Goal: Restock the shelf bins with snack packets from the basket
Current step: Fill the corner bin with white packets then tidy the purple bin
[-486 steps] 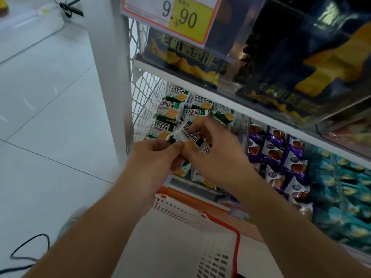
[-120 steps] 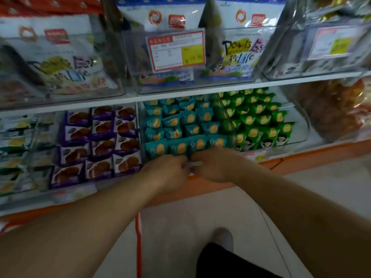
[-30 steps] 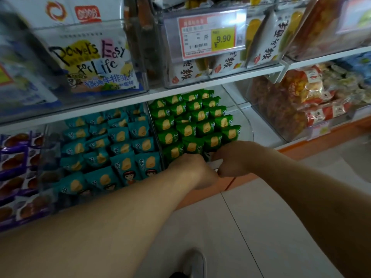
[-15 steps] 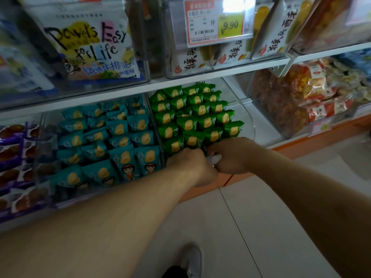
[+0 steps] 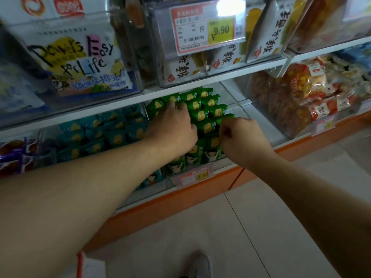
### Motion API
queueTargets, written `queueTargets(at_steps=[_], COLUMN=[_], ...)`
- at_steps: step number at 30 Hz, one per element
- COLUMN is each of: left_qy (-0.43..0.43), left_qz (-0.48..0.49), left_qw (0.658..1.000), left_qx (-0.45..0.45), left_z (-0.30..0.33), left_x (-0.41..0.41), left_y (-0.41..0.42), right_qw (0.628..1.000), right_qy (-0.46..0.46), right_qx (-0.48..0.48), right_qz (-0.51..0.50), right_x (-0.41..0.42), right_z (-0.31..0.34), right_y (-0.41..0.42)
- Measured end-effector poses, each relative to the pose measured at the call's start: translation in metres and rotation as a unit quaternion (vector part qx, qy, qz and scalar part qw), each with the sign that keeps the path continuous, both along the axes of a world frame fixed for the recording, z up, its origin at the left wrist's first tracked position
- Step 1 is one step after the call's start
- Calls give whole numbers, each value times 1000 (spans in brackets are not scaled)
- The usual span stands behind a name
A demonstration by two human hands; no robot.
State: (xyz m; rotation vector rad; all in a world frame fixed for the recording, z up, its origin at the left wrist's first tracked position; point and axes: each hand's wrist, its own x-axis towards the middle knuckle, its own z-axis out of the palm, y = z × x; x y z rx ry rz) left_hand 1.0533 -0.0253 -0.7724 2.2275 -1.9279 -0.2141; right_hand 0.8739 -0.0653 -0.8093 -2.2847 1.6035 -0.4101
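Rows of green snack packets (image 5: 206, 127) fill a clear shelf bin (image 5: 239, 106) on the lower shelf. My left hand (image 5: 172, 125) reaches into that bin, its fingers lying flat on the packets at the back left. My right hand (image 5: 239, 135) is at the right side of the rows, fingers curled, and pinches the edge of a green packet there. A strip of the basket's red handle (image 5: 80, 263) shows at the bottom left; the rest of the basket is out of frame.
A bin of teal packets (image 5: 104, 133) sits left of the green one, with purple packets (image 5: 12, 151) further left. Red and orange snacks (image 5: 313, 93) fill the bin to the right. A price tag (image 5: 194, 176) hangs on the green bin's front. My shoe (image 5: 200, 263) stands on the tiled floor.
Both hands have left the bin's front edge and moved up into the green packets. My left hand has reached to the back rows; my right hand has gone to the right side.
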Motion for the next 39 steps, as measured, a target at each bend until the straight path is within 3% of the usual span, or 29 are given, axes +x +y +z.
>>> queueTargets(at_steps=[7, 13, 19, 26, 35, 39], left_qy=[-146, -185, -184, -118, -163, -183], left_qz=[63, 88, 46, 56, 42, 43], left_qw=[981, 969, 974, 986, 980, 968], left_qx=[108, 138, 125, 108, 102, 168], left_z=[-15, -19, -21, -18, -22, -14], left_x=[43, 41, 51, 54, 62, 58], left_y=[-53, -68, -73, -59, -61, -62], right_qw=[999, 998, 995, 997, 997, 996], right_qy=[-21, -30, -53, -52, -65, -64], right_qx=[-27, -46, -77, -53, -42, -48], right_qz=[-4, 14, 25, 15, 28, 35], right_x=[12, 10, 10, 8, 3, 3], right_z=[-8, -19, -28, -22, -22, -22], right_y=[-5, -7, -8, -7, -3, 0])
